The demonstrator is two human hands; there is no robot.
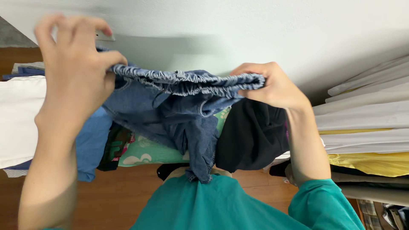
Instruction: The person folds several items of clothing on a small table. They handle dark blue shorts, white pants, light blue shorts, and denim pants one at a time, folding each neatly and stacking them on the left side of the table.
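White wall behind, both raised hands, left hand (74,68) and right hand (272,87), fingers pinched shut on denim waistband (187,81)

Was in home bedroom: wood floor (115,191), folded linens stack (366,123), my clothes pile (140,149) against white wall (255,25).

- Bright, even daylight, with no glare.
- A soft grey shadow lies on the white wall (255,30) behind the raised jeans (183,106).
- The left hand (76,68) is motion-blurred at its fingertips; the right hand (272,87) is sharper.
- Wide-angle lens: stacked clothes (366,123) at the right edge fan out, stretched.
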